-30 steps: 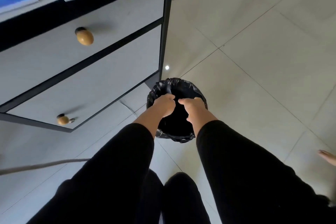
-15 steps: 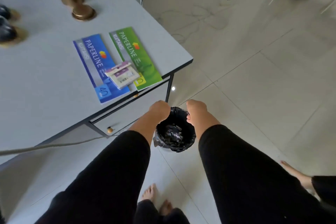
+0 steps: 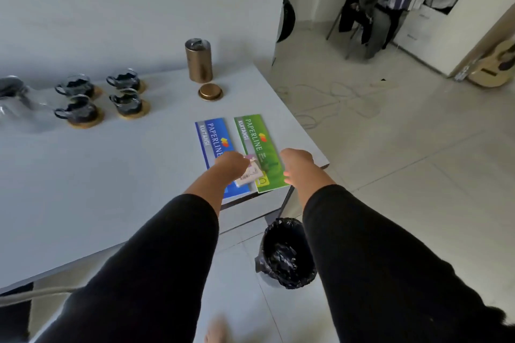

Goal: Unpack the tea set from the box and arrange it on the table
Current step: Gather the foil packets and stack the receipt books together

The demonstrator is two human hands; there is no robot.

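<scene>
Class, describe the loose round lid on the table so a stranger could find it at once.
Start at the grey table and find the tall bronze metal canister near its far right edge. Directly in front of it lies the round bronze lid, flat on the tabletop. Unlike the four wooden coasters to the left, it carries no cup.

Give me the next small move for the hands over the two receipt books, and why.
Probably lift the small packet off the books: the left hand already rests at it, where it lies across the blue book and green book. The right hand hovers beside them holding nothing visible. The four cups already sit on coasters, so clearing this corner looks like what remains.
</scene>
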